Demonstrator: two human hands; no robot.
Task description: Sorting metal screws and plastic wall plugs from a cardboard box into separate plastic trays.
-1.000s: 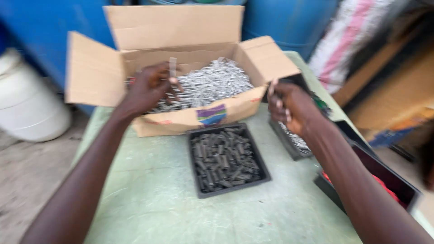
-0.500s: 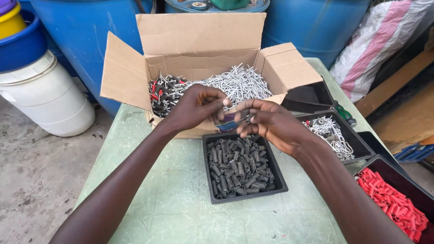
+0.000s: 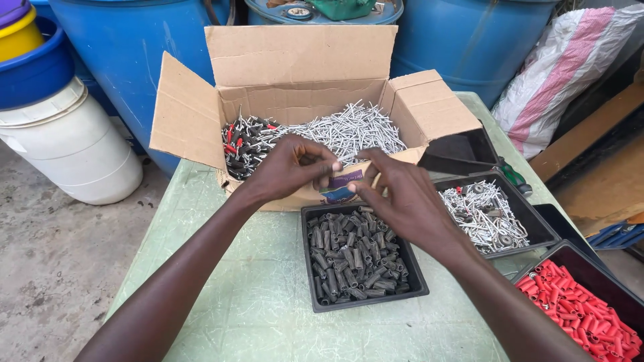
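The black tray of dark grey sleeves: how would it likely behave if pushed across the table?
The black tray would probably slide flat, being low and wide. Its dark grey sleeves, loose and cylindrical, would likely shift or roll inside.

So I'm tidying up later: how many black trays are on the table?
4 at least: grey-sleeve tray, metal-parts tray, red-sleeve tray, empty tray by the box. Others may lie out of frame.

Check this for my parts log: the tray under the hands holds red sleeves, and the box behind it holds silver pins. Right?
Not quite. In the head view the tray under the hands holds dark grey sleeves; the red ones lie in the far-right tray. The box does hold silver pins.
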